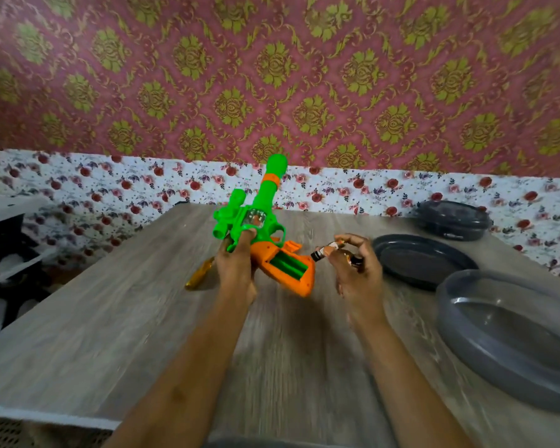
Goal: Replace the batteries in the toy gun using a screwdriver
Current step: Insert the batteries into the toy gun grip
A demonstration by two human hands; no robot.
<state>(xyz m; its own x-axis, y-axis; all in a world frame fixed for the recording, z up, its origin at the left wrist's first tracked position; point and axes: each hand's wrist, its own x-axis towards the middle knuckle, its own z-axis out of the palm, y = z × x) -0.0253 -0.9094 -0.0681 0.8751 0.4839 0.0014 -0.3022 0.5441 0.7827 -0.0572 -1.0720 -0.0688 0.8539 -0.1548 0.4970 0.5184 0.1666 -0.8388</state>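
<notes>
Head view: green-and-orange toy gun (pixel 256 218), battery compartment (pixel 288 264) open.

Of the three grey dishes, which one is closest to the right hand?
The middle dish, flat and shallow, beside the right hand. The far dish stands by the wall; the deep dish lies nearer the person.

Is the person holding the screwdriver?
No, the screwdriver lies on the table, while the left hand grips the toy gun and the right hand pinches a battery.
</notes>
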